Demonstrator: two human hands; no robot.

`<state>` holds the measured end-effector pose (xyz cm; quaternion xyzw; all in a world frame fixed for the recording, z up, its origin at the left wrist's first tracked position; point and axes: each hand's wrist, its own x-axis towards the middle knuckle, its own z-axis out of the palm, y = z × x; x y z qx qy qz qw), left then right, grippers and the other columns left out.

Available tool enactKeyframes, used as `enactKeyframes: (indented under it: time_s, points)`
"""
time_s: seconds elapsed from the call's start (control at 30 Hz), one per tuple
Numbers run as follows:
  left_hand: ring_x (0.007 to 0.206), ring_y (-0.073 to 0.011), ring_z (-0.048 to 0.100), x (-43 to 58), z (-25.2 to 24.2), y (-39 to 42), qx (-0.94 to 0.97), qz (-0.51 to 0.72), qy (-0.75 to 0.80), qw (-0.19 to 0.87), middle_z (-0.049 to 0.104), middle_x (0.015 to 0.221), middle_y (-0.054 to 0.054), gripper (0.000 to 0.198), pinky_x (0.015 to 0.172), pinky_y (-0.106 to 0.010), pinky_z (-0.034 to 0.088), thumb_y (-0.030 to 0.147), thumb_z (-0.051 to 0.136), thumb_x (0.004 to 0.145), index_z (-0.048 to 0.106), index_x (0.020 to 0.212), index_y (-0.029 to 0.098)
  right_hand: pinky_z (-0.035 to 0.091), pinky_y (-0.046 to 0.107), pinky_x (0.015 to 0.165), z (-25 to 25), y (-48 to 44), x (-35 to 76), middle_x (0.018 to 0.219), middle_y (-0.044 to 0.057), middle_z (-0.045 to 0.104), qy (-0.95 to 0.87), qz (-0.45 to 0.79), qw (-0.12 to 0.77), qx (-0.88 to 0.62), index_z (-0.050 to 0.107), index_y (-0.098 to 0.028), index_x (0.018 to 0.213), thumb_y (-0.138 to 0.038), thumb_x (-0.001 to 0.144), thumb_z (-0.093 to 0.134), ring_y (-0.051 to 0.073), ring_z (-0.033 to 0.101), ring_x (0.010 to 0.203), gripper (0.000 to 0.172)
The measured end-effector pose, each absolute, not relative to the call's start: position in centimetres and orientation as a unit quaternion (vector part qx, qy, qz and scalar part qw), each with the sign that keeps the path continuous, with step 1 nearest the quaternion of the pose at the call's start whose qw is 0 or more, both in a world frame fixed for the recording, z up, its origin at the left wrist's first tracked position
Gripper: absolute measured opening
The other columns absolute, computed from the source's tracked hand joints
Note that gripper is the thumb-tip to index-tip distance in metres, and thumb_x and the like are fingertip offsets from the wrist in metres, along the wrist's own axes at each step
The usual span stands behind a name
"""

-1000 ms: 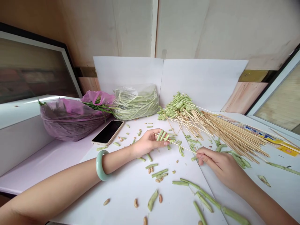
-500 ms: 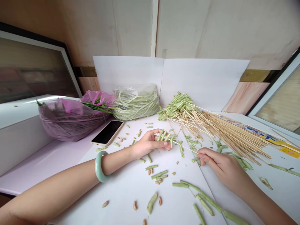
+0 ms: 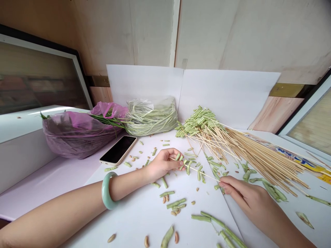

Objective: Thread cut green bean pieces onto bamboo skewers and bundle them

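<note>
A thin wooden skewer [image 3: 204,174] runs between my two hands, slanting down to the right. Near its left end, several short green bean pieces [image 3: 188,167] are threaded across it. My left hand [image 3: 165,163], with a pale green bangle [image 3: 109,190] on the wrist, is closed around the threaded end, and its fingers partly hide the pieces. My right hand [image 3: 240,193] pinches the skewer's other end. Loose bean pieces [image 3: 176,203] and brown bean seeds [image 3: 176,237] lie scattered on the white surface [image 3: 139,213] below.
Loaded skewers [image 3: 199,120] are heaped behind my right hand, beside a bundle of bare skewers [image 3: 261,155] on a printed wrapper [image 3: 292,151]. A phone [image 3: 118,150], a purple bag of greens [image 3: 77,137] and a clear bag of long beans [image 3: 152,119] lie at back left.
The view has shifted slightly. Both hands keep hold of the skewer; my left fingers have closed further over the threaded bean pieces.
</note>
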<state>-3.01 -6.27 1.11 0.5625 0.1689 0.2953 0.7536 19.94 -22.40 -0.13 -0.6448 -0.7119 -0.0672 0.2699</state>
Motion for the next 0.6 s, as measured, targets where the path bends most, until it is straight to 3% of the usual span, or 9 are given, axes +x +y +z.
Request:
enactKeyframes:
  time_s: [0.13, 0.33, 0.47, 0.6]
  points:
    - [0.064, -0.0131, 0.064, -3.1, 1.4, -6.2, 0.564, 0.321, 0.174, 0.741, 0.063, 0.067, 0.0, 0.034, 0.062, -0.023, 0.045, 0.027, 0.083, 0.061, 0.055, 0.075, 0.013, 0.053, 0.02, 0.056, -0.4, -22.3, 19.9, 0.084, -0.001, 0.073, -0.702, -0.092, 0.283, -0.647, 0.067, -0.026, 0.09, -0.044, 0.091, 0.048, 0.015, 0.069, 0.067, 0.026]
    - [0.062, -0.0113, 0.062, -3.3, 1.7, -5.7, 0.511, 0.402, 0.231, 0.724, 0.063, 0.064, 0.002, 0.043, 0.068, -0.026, 0.049, 0.03, 0.083, 0.06, 0.052, 0.086, 0.014, 0.051, 0.019, 0.042, -0.1, -21.9, 20.2, 0.073, -0.004, 0.073, -0.67, -0.158, 0.303, -0.659, 0.069, -0.026, 0.084, -0.042, 0.091, 0.046, 0.013, 0.065, 0.05, 0.029]
    - [0.061, -0.0109, 0.062, -3.3, 1.5, -5.2, 0.502, 0.422, 0.242, 0.715, 0.063, 0.062, 0.003, 0.055, 0.068, -0.025, 0.049, 0.029, 0.085, 0.058, 0.049, 0.098, 0.015, 0.054, 0.018, 0.047, 0.2, -21.8, 20.4, 0.076, -0.002, 0.074, -0.678, -0.218, 0.296, -0.636, 0.07, -0.023, 0.079, -0.04, 0.092, 0.043, 0.015, 0.069, 0.057, 0.034]
    - [0.06, -0.0111, 0.063, -3.4, 1.4, -4.9, 0.513, 0.411, 0.24, 0.714, 0.064, 0.061, 0.002, 0.059, 0.068, -0.026, 0.049, 0.028, 0.085, 0.059, 0.048, 0.102, 0.014, 0.056, 0.014, 0.058, -0.6, -22.0, 21.4, 0.082, -0.004, 0.074, -0.717, -0.252, 0.278, -0.588, 0.069, -0.023, 0.088, -0.028, 0.091, 0.043, 0.013, 0.07, 0.065, 0.027]
